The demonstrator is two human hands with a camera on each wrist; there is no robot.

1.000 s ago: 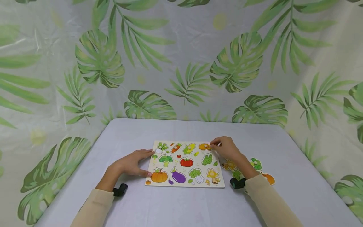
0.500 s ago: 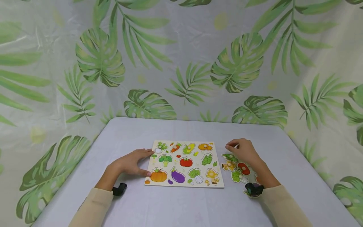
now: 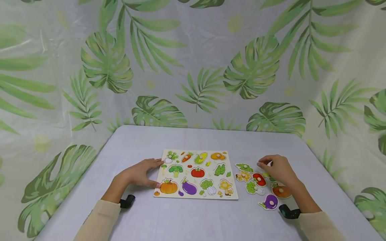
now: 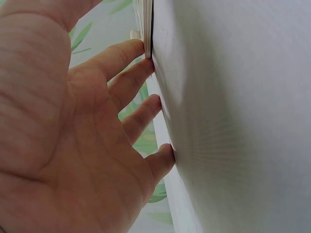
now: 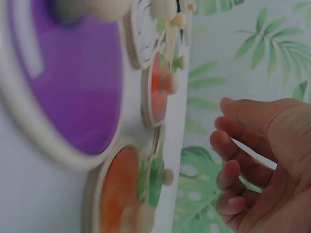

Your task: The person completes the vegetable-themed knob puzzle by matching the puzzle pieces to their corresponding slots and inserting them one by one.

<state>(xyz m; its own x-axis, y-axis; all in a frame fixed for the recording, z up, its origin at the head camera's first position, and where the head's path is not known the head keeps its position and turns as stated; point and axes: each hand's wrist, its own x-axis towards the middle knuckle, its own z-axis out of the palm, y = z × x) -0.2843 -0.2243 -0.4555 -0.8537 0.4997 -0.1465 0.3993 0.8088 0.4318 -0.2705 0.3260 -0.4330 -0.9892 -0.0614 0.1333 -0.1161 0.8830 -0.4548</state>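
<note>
There is one left hand [image 3: 141, 172] left of the centre, and one right hand [image 3: 278, 169] at the right. In the lower middle is one board [image 3: 209, 174] with eleven large vegetable pictures [image 3: 197, 172]. At the lower right are seven visible loose pieces [image 3: 270, 202]. Wrist devices [image 3: 128, 201] are two.

1. Pale puzzle board [image 3: 186, 174], lying flat, printed with colourful vegetables, left edge touched by the left hand [image 3: 141, 173].
2. Carrot piece [image 3: 186, 157], corn piece [image 3: 201, 158] and potato piece [image 3: 218, 156], knobbed, set in the board's far row.
3. Right of the board, flat and knob-up: leafy green piece [image 3: 244, 168], yellow mushroom piece [image 3: 243, 176], red tomato piece [image 3: 258, 179], green-and-white cabbage piece [image 3: 254, 188], clustered closely.
4. Farther right, orange pumpkin piece [image 3: 280, 191]; nearest the viewer, purple eggplant piece [image 3: 269, 203], slightly apart.
5. Another green piece [image 5: 155, 187], partly hidden in the head view by the right hand [image 3: 278, 169], loosely curled and holding nothing.
</note>
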